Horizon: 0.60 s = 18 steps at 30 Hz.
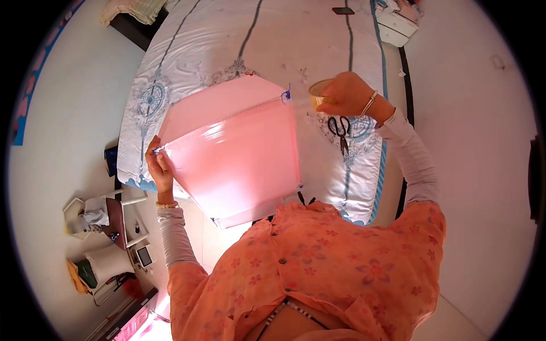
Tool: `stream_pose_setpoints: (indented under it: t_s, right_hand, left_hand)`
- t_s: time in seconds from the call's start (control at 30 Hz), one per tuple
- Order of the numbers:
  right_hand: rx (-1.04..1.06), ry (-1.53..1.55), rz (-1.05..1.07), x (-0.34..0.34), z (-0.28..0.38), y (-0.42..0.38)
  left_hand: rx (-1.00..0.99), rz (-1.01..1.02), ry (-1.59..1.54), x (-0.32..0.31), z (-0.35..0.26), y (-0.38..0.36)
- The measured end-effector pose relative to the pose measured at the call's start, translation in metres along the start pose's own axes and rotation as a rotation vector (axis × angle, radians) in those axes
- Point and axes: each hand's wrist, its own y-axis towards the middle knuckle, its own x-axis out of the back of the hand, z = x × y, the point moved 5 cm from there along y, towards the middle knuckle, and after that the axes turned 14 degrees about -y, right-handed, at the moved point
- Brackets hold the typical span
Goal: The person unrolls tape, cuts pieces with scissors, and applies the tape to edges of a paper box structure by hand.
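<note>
A large pink glossy-covered frame (239,153) with angled sides stands between my hands, over the near edge of the bed. Small blue ties show at several of its corners. My left hand (160,166) pinches its left corner, where a bit of blue shows at the fingertips. To the right of the frame, my right hand (350,95) grips a roll of yellowish tape (319,87), held apart from the pink cover. Just below that hand, black-handled scissors (339,133) lie on the bedspread, blades towards me.
The bed (307,40) has a white patterned cover with blue edging. A dark phone (343,11) lies at its far end. White drawers (396,25) stand beyond the far right corner. At the left are a shelf (115,221) with items and a cushioned chair (108,264).
</note>
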Motion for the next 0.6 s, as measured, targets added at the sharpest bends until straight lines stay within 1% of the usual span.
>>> stream_pose_setpoints:
  t_s: [0.1, 0.17, 0.23, 0.3, 0.4, 0.47, 0.5, 0.57, 0.6]
  right_hand:
    - [-0.051, -0.001, -0.008, -0.011, -0.008, -0.005]
    - [-0.106, 0.069, 0.074, -0.017, -0.017, -0.004]
    - [-0.1, 0.097, 0.064, -0.018, -0.022, -0.007]
    - [-0.095, 0.128, 0.058, -0.021, -0.027, -0.011]
    - [-0.073, 0.123, 0.008, -0.028, -0.034, -0.013]
    - [-0.158, 0.052, -0.042, -0.036, -0.041, -0.014]
    - [-0.16, 0.054, -0.045, -0.038, -0.042, -0.012]
    - [-0.207, 0.0, 0.046, -0.047, -0.047, -0.008]
    - [-0.208, 0.003, 0.042, -0.046, -0.047, -0.005]
  left_hand:
    - [0.025, -0.01, 0.066, 0.002, 0.0, -0.002]
    - [0.026, -0.021, 0.077, 0.002, 0.002, 0.002]
    - [-0.032, -0.017, 0.112, 0.006, 0.003, -0.001]
    - [-0.02, -0.022, 0.111, 0.007, 0.007, -0.003]
    - [-0.007, -0.03, 0.125, 0.007, 0.009, -0.005]
    - [-0.005, -0.026, 0.139, 0.008, 0.007, -0.005]
    - [0.0, -0.026, 0.144, 0.007, 0.006, -0.004]
    - [0.002, -0.024, 0.153, 0.007, 0.005, -0.003]
    - [-0.005, -0.022, 0.167, 0.008, 0.006, -0.004]
